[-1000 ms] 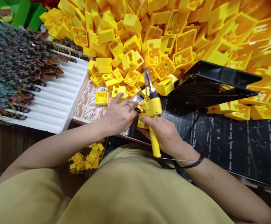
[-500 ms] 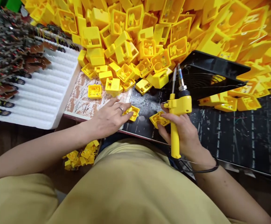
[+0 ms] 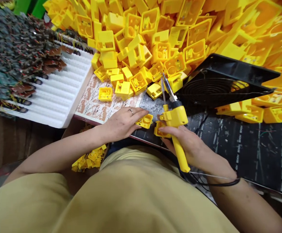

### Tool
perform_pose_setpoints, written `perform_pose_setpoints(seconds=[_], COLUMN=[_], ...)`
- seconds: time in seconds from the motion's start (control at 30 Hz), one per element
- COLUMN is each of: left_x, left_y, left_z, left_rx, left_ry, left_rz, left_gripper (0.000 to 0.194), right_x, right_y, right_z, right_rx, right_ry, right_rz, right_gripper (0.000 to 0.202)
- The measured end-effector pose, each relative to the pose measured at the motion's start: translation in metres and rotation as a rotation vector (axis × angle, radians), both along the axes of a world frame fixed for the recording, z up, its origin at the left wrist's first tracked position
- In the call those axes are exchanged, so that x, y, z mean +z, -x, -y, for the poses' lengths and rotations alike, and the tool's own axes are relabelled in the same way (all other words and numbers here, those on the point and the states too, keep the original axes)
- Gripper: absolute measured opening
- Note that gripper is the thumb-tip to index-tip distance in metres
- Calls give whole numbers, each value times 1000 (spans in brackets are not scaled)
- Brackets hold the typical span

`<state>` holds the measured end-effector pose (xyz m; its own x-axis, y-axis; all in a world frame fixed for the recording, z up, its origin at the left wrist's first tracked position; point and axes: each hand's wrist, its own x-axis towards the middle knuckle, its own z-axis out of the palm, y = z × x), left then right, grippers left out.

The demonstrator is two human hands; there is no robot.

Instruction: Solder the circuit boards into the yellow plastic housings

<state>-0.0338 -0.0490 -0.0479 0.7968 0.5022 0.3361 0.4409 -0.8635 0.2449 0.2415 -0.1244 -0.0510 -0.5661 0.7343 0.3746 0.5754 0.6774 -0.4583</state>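
My left hand (image 3: pixel 123 122) lies low at the bench's front edge, its fingers closed on one end of a small yellow plastic casing (image 3: pixel 146 121) whose open side faces up. In my right hand (image 3: pixel 188 142) is a yellow soldering gun (image 3: pixel 176 117), its metal tip and a thin feed tube pointing up and away to the left. The same hand's thumb and fingers also pinch a second yellow casing (image 3: pixel 159 130), partly hidden behind the gun. A narrow gap separates the two casings.
A large heap of yellow casings (image 3: pixel 136 55) fills the back. To the right stands a black fan (image 3: pixel 213 85). White foam (image 3: pixel 65 87) with piled circuit boards (image 3: pixel 14 55) is at left. One casing (image 3: pixel 105 94) sits apart. More yellow parts (image 3: pixel 92 158) lie below the bench edge.
My right hand has brought its casing left, closer to the one at my left hand. The soldering gun has tilted leftward. The whole view has shifted slightly.
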Motion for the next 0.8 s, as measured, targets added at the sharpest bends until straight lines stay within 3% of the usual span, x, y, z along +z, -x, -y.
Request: perform_pose_setpoints(seconds=[0.1, 0.2, 0.27, 0.37, 0.43, 0.53, 0.6, 0.7, 0.8], left_x=[3, 4, 4, 2, 3, 8, 12, 20, 32], left_y=[2, 2, -2, -4, 0, 13, 21, 29, 34], left_z=[1, 3, 4, 1, -8, -34, -53, -71, -71], left_rx=[16, 44, 63, 53, 98, 351, 444, 391, 356], left_ry=[9, 3, -9, -37, -109, -176, -128, -58, -40], left_rz=[-14, -34, -57, -45, -11, -92, -224, -341, -289], left_gripper=[42, 45, 43, 42, 50, 57, 58, 49, 46], right_x=[7, 6, 1, -7, -9, -9, -9, -9, -10], right_y=[-1, 9, 19, 24, 20, 9, 5, 4, 5], right_z=[-4, -6, -6, -5, -3, 0, 0, -2, -7], right_rx=[-49, -242, -315, -250, -157, -125, -149, -164, -184], right_ry=[-17, -216, -297, -256, -200, -124, -89, -74, -75], right_rz=[-24, 71, 150, 131, 78, 40, 42, 47, 26], right_gripper=[42, 53, 50, 31, 29, 38, 46, 43, 45])
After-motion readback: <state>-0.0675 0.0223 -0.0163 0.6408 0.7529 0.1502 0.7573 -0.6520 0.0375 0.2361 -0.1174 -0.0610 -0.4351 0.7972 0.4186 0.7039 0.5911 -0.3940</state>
